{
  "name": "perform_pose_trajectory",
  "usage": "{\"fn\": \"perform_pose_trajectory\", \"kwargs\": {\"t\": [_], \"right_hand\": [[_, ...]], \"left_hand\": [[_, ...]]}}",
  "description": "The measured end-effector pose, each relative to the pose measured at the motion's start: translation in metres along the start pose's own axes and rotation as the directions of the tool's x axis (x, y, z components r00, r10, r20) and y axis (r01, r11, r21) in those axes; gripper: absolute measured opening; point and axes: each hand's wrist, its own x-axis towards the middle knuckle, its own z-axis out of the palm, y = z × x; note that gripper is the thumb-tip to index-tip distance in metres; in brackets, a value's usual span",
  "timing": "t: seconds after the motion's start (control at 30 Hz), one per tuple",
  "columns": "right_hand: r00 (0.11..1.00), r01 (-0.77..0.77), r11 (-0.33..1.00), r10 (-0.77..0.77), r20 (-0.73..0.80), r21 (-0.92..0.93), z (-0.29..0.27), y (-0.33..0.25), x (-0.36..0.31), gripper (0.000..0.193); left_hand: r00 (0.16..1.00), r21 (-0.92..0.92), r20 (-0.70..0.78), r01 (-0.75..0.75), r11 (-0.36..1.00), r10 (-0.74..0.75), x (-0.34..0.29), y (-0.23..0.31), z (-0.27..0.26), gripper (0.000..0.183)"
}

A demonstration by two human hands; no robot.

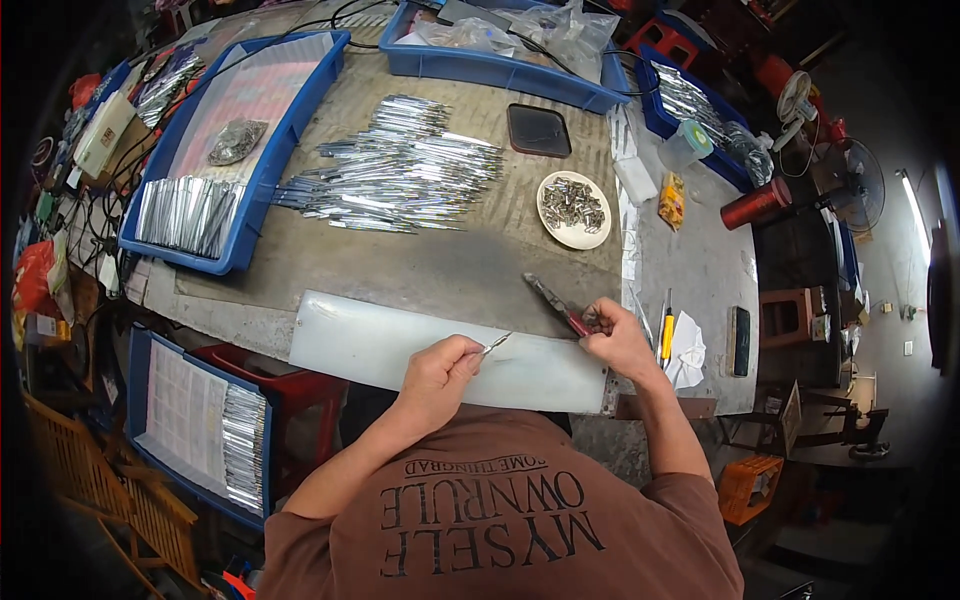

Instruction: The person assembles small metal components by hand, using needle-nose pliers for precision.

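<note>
In my left hand (440,376), thumb and fingers pinch a thin silver metal piece (496,343), its darker pointed tip directed up and right. My right hand (618,338) is closed around red-handled pliers (555,303). Their dark jaws point up and left, apart from the metal piece. Beneath both hands lies a long pale metal sheet (390,340) along the table's near edge. Beyond it is a heap of slim silver rods (420,170). A cream plate (578,242) of small metal parts (574,206) stands beyond the pliers.
Blue trays (262,190) stand left, at the back (500,72) and below left (140,400). On the right lie a dark phone-like slab (738,342), a yellow-handled tool (667,335) and white tissue (688,352). A dark shallow tray (538,131) sits beyond the plate.
</note>
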Motion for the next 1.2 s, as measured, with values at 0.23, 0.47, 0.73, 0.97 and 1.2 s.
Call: {"fn": "perform_pose_trajectory", "kwargs": {"t": [0.23, 0.47, 0.73, 0.97, 1.2], "right_hand": [[0.941, -0.135, 0.68, -0.141, 0.309, 0.721, 0.012, 0.001, -0.015, 0.031], [0.861, -0.32, 0.112, -0.38, 0.338, 0.941, 0.037, -0.009, -0.031, 0.039], [0.895, -0.136, 0.319, -0.367, 0.255, 0.938, 0.048, 0.003, -0.026, 0.031], [0.89, -0.091, 0.423, -0.371, 0.264, 0.901, 0.05, -0.004, -0.03, 0.028], [0.908, -0.015, 0.582, -0.332, 0.255, 0.813, 0.053, 0.0, -0.032, 0.03]], "left_hand": [[1.0, -0.054, 0.001, 0.029, 0.998, -0.029, 0.003, 0.001, -0.003, 0.009], [0.999, -0.101, 0.008, 0.051, 0.994, -0.05, 0.005, 0.009, -0.007, 0.01], [1.0, -0.082, -0.017, 0.022, 0.996, -0.023, 0.009, 0.012, -0.007, 0.01], [0.996, -0.131, 0.027, 0.087, 0.988, -0.084, 0.012, 0.017, -0.007, 0.012], [0.992, -0.202, 0.019, 0.127, 0.971, -0.125, 0.011, 0.016, -0.005, 0.012]]}}
